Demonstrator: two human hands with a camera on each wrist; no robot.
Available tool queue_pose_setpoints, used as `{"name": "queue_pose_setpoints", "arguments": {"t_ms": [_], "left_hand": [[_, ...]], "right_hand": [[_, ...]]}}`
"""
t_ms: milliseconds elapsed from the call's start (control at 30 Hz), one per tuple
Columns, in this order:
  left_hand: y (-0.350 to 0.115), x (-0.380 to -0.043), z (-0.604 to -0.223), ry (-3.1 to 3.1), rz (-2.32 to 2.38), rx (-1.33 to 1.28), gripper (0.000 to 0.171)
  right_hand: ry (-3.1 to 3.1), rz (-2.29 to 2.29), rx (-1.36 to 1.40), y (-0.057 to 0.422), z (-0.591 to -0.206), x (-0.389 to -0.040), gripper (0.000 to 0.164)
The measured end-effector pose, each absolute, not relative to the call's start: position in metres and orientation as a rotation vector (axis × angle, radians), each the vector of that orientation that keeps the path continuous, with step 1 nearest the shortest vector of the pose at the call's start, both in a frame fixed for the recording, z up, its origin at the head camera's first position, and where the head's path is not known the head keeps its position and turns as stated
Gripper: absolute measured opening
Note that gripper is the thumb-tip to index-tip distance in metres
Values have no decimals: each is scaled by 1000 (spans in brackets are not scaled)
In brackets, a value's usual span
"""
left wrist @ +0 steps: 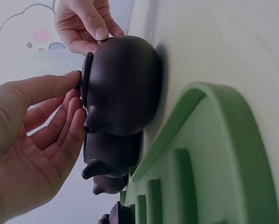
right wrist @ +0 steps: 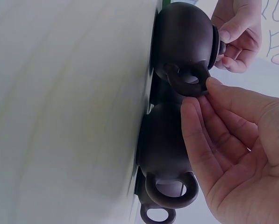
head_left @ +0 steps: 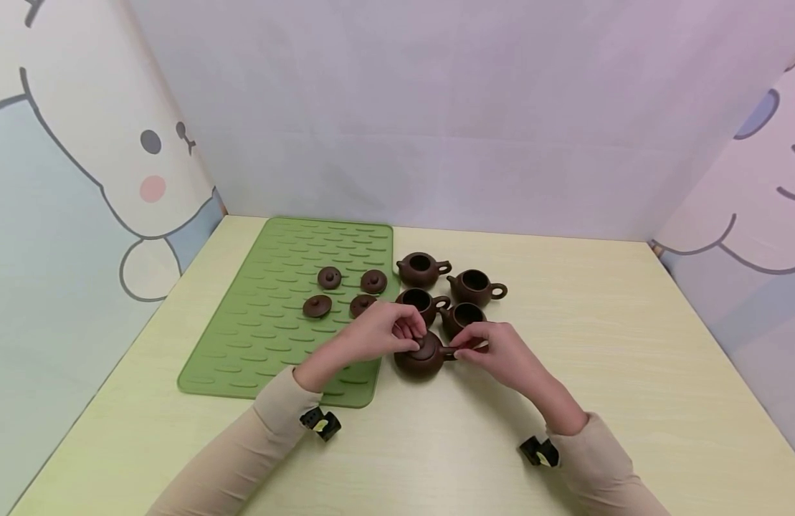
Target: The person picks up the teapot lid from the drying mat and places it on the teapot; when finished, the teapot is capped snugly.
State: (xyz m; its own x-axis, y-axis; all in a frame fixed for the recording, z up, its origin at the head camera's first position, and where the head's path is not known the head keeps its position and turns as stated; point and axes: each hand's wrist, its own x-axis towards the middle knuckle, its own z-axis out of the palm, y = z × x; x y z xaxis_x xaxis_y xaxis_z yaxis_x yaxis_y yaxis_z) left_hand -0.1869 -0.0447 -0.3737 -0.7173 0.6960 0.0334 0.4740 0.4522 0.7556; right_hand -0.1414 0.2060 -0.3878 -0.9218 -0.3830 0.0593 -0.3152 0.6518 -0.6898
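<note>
A dark brown teapot [head_left: 418, 367] stands on the table beside the green mat's right edge. My left hand [head_left: 379, 331] pinches the knob of its lid [left wrist: 86, 80], which lies on the pot's mouth. With thumb and fingers my right hand [head_left: 500, 356] grips the teapot's handle [right wrist: 188, 84]. Just behind are several lidless teapots, among them one close to my right hand [head_left: 467, 315] and one farther left [head_left: 415, 301]. The left wrist view shows the held pot's spout [left wrist: 90, 122] pointing toward the mat.
On the green mat [head_left: 242, 330] lie several loose brown lids, one of them at the back left [head_left: 329, 277]. Two more open teapots stand farther back, one by the mat [head_left: 420, 271] and one to its right [head_left: 473, 288]. A pale curtain wall [head_left: 423, 143] rises behind the table.
</note>
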Motion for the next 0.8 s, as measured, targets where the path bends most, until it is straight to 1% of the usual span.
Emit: {"name": "queue_pose_setpoints", "arguments": {"t_ms": [467,800], "left_hand": [[-46,-186,-372,2424,1139,1009,14],[-58,-193,-366,2463,1196,933,18]], "right_hand": [[2770,-1134,-595,206,-388,-141,10],[2772,-1143,-580,208,-386,-140,11]]}}
